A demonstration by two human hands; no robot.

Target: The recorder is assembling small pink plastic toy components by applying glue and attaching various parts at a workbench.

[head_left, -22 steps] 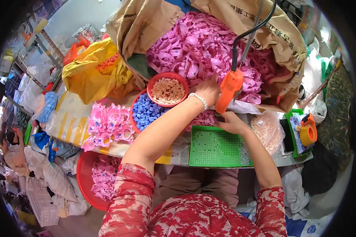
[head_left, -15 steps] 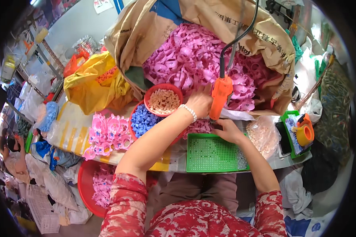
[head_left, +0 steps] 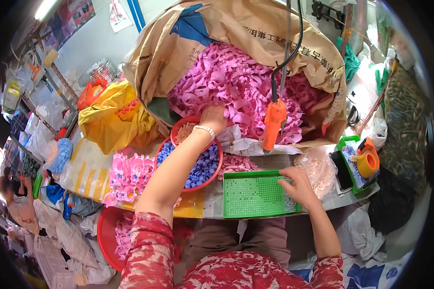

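1. Head view: the left hand (head_left: 213,118) reaches into the heap of pink plastic pieces (head_left: 236,91) in the brown sack (head_left: 178,53), fingers curled among them; whether it has closed on one I cannot tell.
2. The right hand (head_left: 298,185) rests half-open on the green perforated tray (head_left: 255,195), touching small pieces at its right end.
3. Below the left wrist, assembled pink pieces (head_left: 128,176) lie stacked; judging by the full sack, much remains.
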